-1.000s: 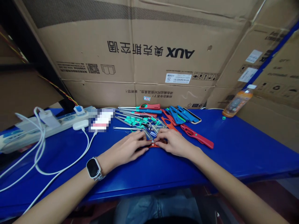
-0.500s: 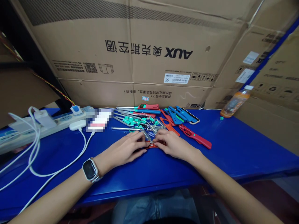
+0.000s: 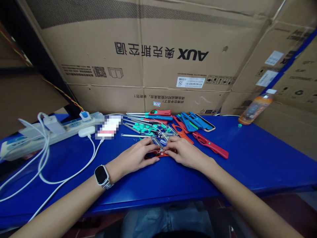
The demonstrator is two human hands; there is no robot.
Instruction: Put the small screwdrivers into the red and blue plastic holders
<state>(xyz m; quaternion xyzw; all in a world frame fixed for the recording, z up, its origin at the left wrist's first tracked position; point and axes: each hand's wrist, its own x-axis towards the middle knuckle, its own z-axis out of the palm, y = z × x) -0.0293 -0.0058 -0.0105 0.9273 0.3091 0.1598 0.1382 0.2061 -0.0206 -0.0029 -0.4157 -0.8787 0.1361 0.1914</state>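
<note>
My left hand (image 3: 135, 154) and my right hand (image 3: 187, 153) meet over an orange-red lighter casing (image 3: 162, 154) lying on the table. The fingers of both hands are closed on it from either side, with thumbs and fingertips pinching at its middle. Small pale and dark inner parts show inside the casing; the fingers hide much of it. Just beyond the fingertips lies a heap of lighter parts (image 3: 146, 128), with metal tubes, green pieces, thin wires and clear fuel tanks. An orange casing (image 3: 182, 134) rests behind my right hand.
Right of the heap lie blue casings (image 3: 199, 122) and a red casing (image 3: 210, 145). An orange drink bottle (image 3: 257, 107) stands tilted-looking at the right. Left are a power strip (image 3: 66, 129), white cables (image 3: 61, 181) and a blurred phone (image 3: 109, 127). A large cardboard box (image 3: 148, 72) walls the back.
My left fingers have shifted and lifted slightly, showing more of the casing and its inner parts. My right hand stays pinched at the middle. The whole view has moved slightly.
</note>
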